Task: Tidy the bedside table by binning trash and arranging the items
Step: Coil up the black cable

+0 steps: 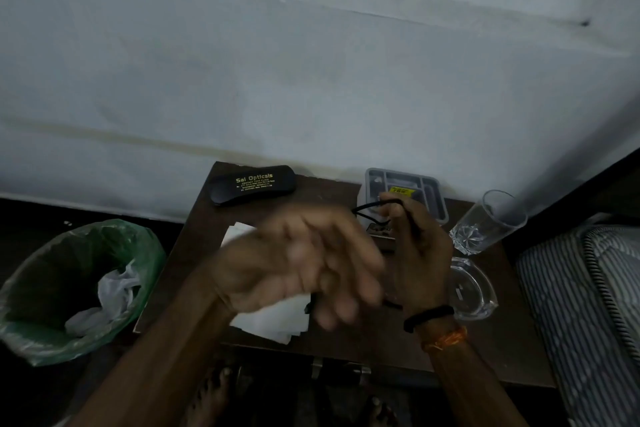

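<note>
**Cable in the right hand, worktop half sorted**

At 9 o'clock of the worktop (381, 340) we note a bin (41, 291) lined with a green bag, white crumpled trash (110, 291) lying inside it. On the worktop's far left corner, at 11 o'clock, rests a black spectacle case (254, 185) with gold lettering, close to the wall. White paper (277, 319) lies flat near the middle, mostly covered by the left hand (304, 267). That hand is blurred; its fingers look spread and we see nothing held in them. Just right of it, the right hand (419, 260) has its fingers closed on a thin black cable (372, 206), which loops up over a grey compartment tray (405, 191) at 12 o'clock. At 2 o'clock a clear glass tumbler (491, 222) stands near the worktop's right edge. A glass ashtray (474, 291) sits at 3 o'clock, just beside the right wrist. A striped mattress (588, 305) borders the far right.
</note>
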